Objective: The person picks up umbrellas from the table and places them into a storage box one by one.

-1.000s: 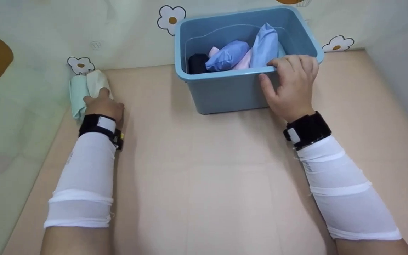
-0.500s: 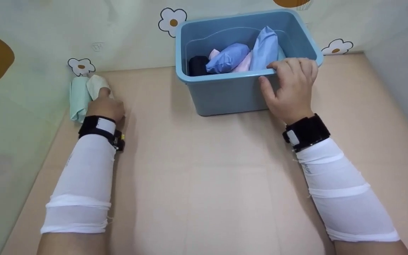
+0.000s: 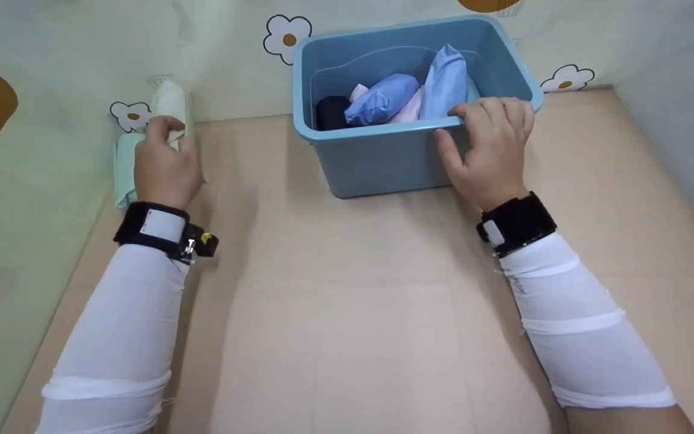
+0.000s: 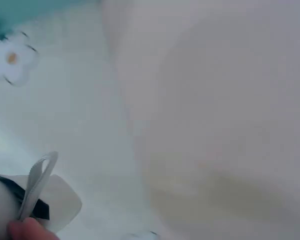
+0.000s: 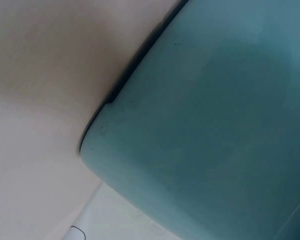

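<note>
My left hand [image 3: 168, 166] holds a rolled off-white bundle [image 3: 169, 99] with thumb and fingers, near the back wall at the left. In the left wrist view, this bundle shows a light grey strap loop [image 4: 38, 182] and a dark patch beside the fingertips. Just left of the hand lies a mint-green bundle [image 3: 125, 169], partly hidden by it. My right hand [image 3: 491, 150] grips the front rim of a blue plastic bin [image 3: 383, 163], fingers over the edge and thumb outside. Only the bin's side [image 5: 205, 125] fills most of the right wrist view.
Inside the bin are two blue wrapped bundles, one lying [image 3: 383, 99] and one leaning [image 3: 446, 81]. Pink pieces [image 3: 407, 108] and a black roll [image 3: 332, 113] lie beside them. A flower-patterned wall covering [image 3: 232, 72] rises behind the beige table surface [image 3: 347, 289].
My left hand has taken hold of the off-white bundle and raised it from beside the mint-green one, tilting it up against the wall. The right hand keeps its grip on the bin rim.
</note>
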